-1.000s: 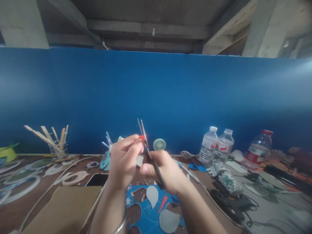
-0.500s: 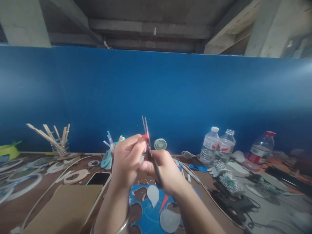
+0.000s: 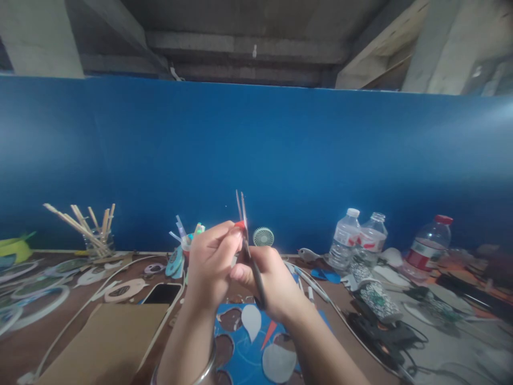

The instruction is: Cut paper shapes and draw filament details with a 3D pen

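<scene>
Between the thumb and fingers of my left hand (image 3: 216, 256) is a small red piece (image 3: 239, 225), mostly hidden; its material is hard to make out. My right hand (image 3: 272, 278) is wrapped round a pair of scissors (image 3: 253, 267) with dark handles. Their blades point up, slightly parted, with the red piece at them. Below both hands lies a blue sheet (image 3: 244, 353) with rounded holes cut out. On it rest a white teardrop cutout (image 3: 251, 322), a red pointed sliver (image 3: 269, 334) and a rounded white piece (image 3: 279, 363).
Brown cardboard (image 3: 108, 342) and a phone (image 3: 163, 293) lie to the left, near a glass jar of sticks (image 3: 99, 243). A small fan (image 3: 263, 237) stands behind my hands. Plastic bottles (image 3: 345, 238), cables and a patterned roll (image 3: 379, 300) crowd the right. A blue partition (image 3: 256, 144) rises behind.
The scissors' blades and the red piece have shifted very slightly to the right. Both hands keep their grip, and the things on the table stay in place.
</scene>
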Demonstrator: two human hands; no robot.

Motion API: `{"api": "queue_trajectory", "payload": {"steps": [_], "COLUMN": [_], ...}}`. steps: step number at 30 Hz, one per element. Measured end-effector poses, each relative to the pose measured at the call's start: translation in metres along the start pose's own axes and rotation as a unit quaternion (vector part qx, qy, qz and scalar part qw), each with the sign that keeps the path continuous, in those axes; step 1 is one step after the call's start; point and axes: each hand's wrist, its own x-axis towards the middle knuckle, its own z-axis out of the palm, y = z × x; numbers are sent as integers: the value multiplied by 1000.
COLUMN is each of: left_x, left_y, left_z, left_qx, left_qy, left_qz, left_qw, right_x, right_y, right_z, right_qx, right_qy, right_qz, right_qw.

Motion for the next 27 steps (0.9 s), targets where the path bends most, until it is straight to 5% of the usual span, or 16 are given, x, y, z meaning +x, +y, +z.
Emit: {"api": "queue_trajectory", "payload": {"steps": [13, 23, 27], "left_x": [2, 0, 1], "left_y": [4, 9, 10], "left_z": [-2, 5, 3], "left_qx": [23, 1, 18], "left_qy": [-17, 36, 4], "left_qz": [16, 15, 13], "left_qw": [999, 999, 1000], "right_x": [0, 2, 1], "right_y": [0, 3, 3], "right_z": [-1, -3, -4], "right_qx": [-15, 49, 21], "right_qy": [8, -25, -11], "right_qz": [-2, -52, -30], "right_qw": [1000, 997, 999]}}
